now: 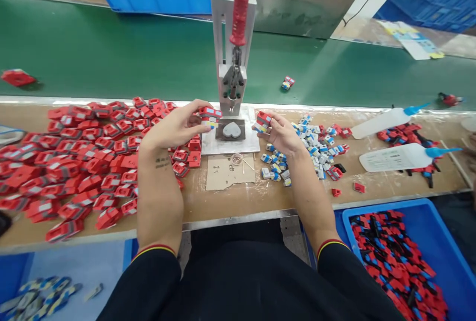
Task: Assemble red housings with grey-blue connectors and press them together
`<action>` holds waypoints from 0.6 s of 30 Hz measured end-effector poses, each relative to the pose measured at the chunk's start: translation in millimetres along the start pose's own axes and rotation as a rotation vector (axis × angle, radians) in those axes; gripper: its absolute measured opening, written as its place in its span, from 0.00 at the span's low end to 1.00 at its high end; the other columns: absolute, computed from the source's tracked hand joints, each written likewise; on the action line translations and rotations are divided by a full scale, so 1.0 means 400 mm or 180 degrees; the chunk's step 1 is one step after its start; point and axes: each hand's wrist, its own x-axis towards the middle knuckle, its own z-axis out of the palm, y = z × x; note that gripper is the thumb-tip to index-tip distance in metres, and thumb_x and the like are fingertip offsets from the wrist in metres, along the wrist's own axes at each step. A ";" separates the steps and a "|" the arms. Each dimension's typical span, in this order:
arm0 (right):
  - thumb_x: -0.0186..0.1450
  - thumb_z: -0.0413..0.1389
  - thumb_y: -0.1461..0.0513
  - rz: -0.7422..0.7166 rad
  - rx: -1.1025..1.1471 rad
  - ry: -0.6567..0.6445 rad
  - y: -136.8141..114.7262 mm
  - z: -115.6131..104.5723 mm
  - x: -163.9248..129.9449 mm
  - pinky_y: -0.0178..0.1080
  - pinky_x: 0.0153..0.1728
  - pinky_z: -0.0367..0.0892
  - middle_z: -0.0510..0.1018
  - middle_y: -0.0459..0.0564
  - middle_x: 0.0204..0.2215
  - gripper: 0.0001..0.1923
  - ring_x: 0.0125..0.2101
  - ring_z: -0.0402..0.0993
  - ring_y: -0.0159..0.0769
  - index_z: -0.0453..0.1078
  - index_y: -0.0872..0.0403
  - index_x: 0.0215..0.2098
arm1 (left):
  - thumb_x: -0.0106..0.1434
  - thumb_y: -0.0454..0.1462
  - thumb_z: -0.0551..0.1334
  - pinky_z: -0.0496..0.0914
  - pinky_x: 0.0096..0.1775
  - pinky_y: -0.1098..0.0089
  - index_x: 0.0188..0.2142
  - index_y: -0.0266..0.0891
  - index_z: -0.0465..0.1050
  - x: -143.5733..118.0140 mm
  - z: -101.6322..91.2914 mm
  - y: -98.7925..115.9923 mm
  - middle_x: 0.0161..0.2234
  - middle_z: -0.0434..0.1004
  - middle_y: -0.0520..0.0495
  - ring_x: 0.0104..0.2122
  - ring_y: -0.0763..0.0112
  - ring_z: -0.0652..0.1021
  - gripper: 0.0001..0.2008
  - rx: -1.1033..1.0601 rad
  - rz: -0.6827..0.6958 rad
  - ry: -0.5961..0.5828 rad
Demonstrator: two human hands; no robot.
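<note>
Left hand (177, 125), centre of the frame, pinches a red toy piece (210, 114) with blue and yellow trim between thumb and fingers, holding it just left of the heart-shaped die (231, 130). Right hand (281, 135), a little right of centre, grips a second red piece (263, 120) in its fingertips, just right of that die. Between the two hands stands the hand press (233, 70), its red-handled lever (241, 3) rising to the top edge. Moving outward, a heap of red parts (74, 162) fills the left of the workbench (230, 202). Small blue-and-white parts (312, 150) lie scattered beside the right hand. Two white squeeze bottles (394, 157) lie at right. A blue bin (451, 251) of finished pieces sits lower right.
</note>
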 end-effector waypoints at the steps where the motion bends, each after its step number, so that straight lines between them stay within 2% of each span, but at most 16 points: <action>1: 0.56 0.72 0.42 0.0017 0.0161 -0.0020 -0.004 0.001 -0.008 0.42 0.42 0.82 0.84 0.46 0.41 0.29 0.42 0.85 0.38 0.74 0.45 0.47 | 0.65 0.46 0.67 0.79 0.51 0.57 0.57 0.41 0.69 0.006 0.004 -0.003 0.52 0.81 0.40 0.48 0.58 0.83 0.24 -0.0150 -0.0049 0.0030; 5: 0.55 0.71 0.41 -0.0026 0.0629 -0.0144 -0.011 0.002 -0.023 0.37 0.32 0.80 0.81 0.47 0.40 0.30 0.41 0.85 0.40 0.73 0.46 0.48 | 0.63 0.44 0.69 0.81 0.48 0.58 0.55 0.44 0.68 0.030 0.028 -0.020 0.47 0.83 0.41 0.47 0.57 0.84 0.23 -0.0547 -0.0211 0.0161; 11: 0.58 0.72 0.46 -0.0134 0.1055 -0.0542 -0.026 0.021 -0.017 0.33 0.24 0.78 0.77 0.45 0.40 0.30 0.32 0.82 0.32 0.69 0.45 0.52 | 0.61 0.42 0.68 0.81 0.44 0.59 0.54 0.44 0.68 0.054 0.061 -0.023 0.44 0.83 0.44 0.41 0.60 0.84 0.23 -0.0660 -0.0295 0.0433; 15: 0.52 0.75 0.44 -0.0083 0.1114 -0.0415 -0.035 0.055 -0.003 0.31 0.17 0.72 0.76 0.45 0.39 0.35 0.26 0.75 0.29 0.68 0.44 0.51 | 0.61 0.41 0.66 0.81 0.48 0.58 0.54 0.42 0.69 0.060 0.074 -0.011 0.49 0.82 0.41 0.45 0.58 0.84 0.22 -0.0631 -0.0254 0.0457; 18: 0.51 0.76 0.46 -0.0219 0.1211 -0.0361 -0.038 0.076 0.003 0.29 0.19 0.72 0.76 0.45 0.39 0.34 0.28 0.76 0.30 0.67 0.44 0.50 | 0.61 0.41 0.64 0.80 0.50 0.56 0.54 0.42 0.68 0.061 0.078 -0.014 0.52 0.82 0.39 0.47 0.57 0.83 0.21 -0.0602 -0.0225 0.0363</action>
